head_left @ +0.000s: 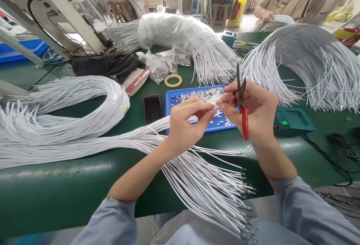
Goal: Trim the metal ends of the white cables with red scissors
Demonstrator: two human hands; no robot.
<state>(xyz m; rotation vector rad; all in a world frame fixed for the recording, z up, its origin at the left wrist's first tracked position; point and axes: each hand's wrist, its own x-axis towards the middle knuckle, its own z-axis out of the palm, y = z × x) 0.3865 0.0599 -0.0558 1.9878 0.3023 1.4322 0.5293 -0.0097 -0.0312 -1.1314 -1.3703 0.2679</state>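
Observation:
Over the blue tray (168,107), my left hand (185,125) pinches a white cable near its end, thumb against forefinger. My right hand (260,111) meets it there, its thumb and forefinger closed at the cable's tip; what lies between them is too small to make out. Red-handled scissors (245,123) are tucked in that same hand, blades pointing up and slightly apart. Small silvery metal pieces (206,95) are scattered in the tray. Beneath my left forearm a bundle of white cables (208,185) fans out toward the table's front edge, some tips showing coloured wires.
A coiled cable bundle (112,125) lies left; larger bundles arch behind (180,31) and right (309,46). A phone (153,109), yellow tape roll (173,80) and bags of metal parts (160,68) sit near the tray. A green device (295,119) stands right. Another person (292,1) works opposite.

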